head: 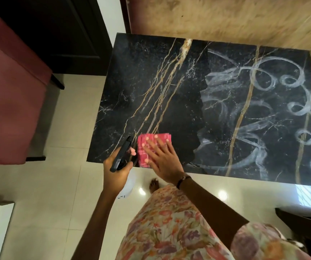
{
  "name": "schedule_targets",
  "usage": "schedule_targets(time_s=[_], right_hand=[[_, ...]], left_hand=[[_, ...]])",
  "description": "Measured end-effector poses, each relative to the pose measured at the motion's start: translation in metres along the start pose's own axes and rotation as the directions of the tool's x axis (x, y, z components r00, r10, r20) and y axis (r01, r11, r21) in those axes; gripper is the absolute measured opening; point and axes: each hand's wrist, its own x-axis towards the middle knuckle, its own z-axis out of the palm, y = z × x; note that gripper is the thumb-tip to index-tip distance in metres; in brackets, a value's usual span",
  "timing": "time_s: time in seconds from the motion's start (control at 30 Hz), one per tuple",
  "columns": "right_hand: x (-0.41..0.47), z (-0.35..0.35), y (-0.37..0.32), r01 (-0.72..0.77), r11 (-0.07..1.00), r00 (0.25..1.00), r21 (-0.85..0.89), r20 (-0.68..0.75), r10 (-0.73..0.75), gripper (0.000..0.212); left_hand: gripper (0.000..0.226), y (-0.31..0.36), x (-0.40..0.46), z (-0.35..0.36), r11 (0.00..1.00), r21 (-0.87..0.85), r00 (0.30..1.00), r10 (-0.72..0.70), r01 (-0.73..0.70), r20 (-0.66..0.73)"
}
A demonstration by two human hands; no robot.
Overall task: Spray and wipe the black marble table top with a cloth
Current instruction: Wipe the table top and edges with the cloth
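Fingers (151,142) of the right hand (162,158) are being held straight and spread apart, and they are being pressed flat on one pink cloth (150,147). Nothing is being gripped by this hand; the cloth is only being pushed down under the open palm. One cloth is being seen, and it is folded into a small square shape. It is lying on the near left part of the one black marble table top (169,91), close to the front edge.

Curled fingers of the left hand (116,171) are being wrapped round one spray bottle (121,156). Its black top is being pointed toward the table, just beside the cloth. The bottle's white body is being mostly hidden below the hand.

Two hands are being counted. One dark band (183,180) is being worn on the right wrist.

White curly smear marks (282,94) are being shown on the right half of the table top, while the left half is looking dark and clean. One red chair (10,91) is being seen to the left, well apart from the table. One bare foot (153,184) is being seen on the pale floor tiles (57,184).
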Motion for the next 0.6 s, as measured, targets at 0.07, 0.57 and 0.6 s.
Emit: schedule_targets(time_s=[0.07,0.57,0.6], right_hand=[[-0.035,0.006,0.017,0.067,0.998,0.998,-0.007,0.008,-0.067,0.054],[-0.073,0.002,0.103,-0.034,0.999,0.999,-0.011,-0.012,0.034,0.053],[-0.09,0.007,0.107,0.025,0.999,1.0,-0.022,0.007,-0.025,0.054]], left_hand=[[0.038,0.003,0.001,0.006,0.999,0.011,0.999,-0.034,0.034,-0.015],[0.031,0.042,-0.007,0.078,0.997,-0.021,0.996,-0.071,0.072,0.051],[0.029,0.045,-0.008,0.084,0.997,-0.017,0.996,-0.073,0.074,0.058]])
